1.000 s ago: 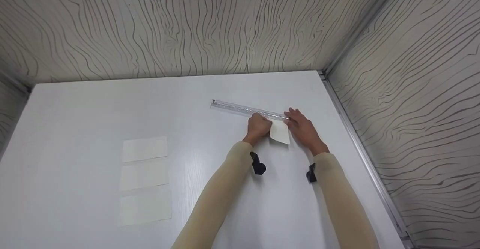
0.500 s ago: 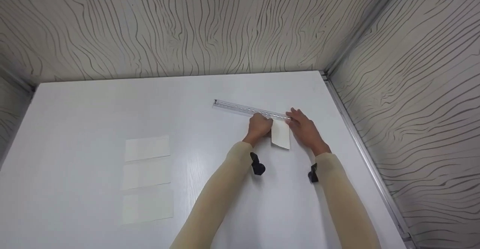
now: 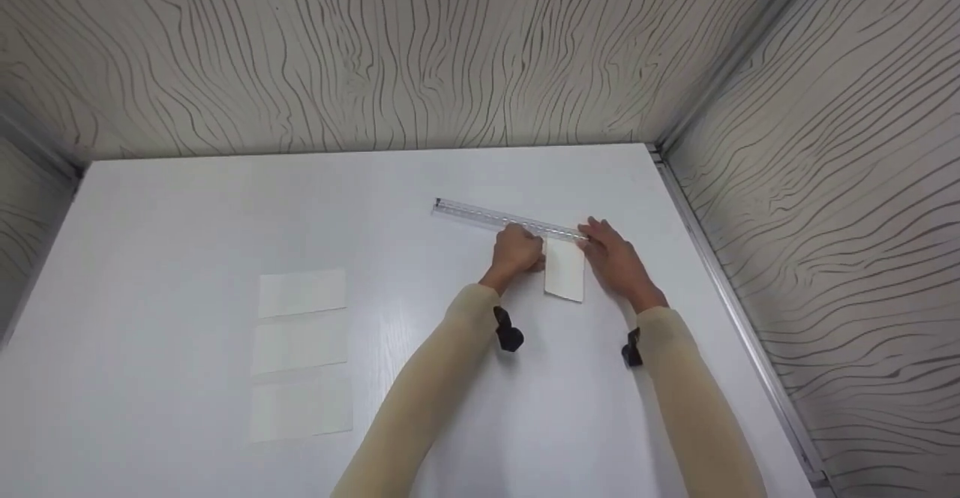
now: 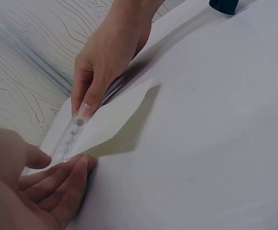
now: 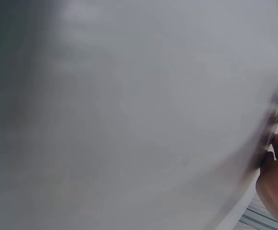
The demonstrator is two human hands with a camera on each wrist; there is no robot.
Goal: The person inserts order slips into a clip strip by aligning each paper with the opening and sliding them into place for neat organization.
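A clear ruler (image 3: 472,215) lies slantwise on the white table. Below its right part extends a small off-white piece of paper (image 3: 564,269), its near end raised off the table in the left wrist view. My left hand (image 3: 517,249) has curled fingers beside the paper's left edge; up close its thumb and fingers (image 4: 67,177) hold the ruler between them. At the ruler's right end my right hand (image 3: 615,262) pinches it, thumb on top and fingers over the far edge. Only part of the right hand (image 5: 277,177) shows in the right wrist view.
Three pale paper sheets (image 3: 304,292) lie in a column on the left of the table (image 3: 187,213). Patterned walls (image 3: 405,55) stand behind and at both sides, with a metal rail (image 3: 735,310) along the right edge. Black devices (image 3: 508,333) sit at both wrists.
The paper's near end has swung down and straightened, so more of it shows below the ruler. Both hands stay at the ruler; the whole view has shifted slightly.
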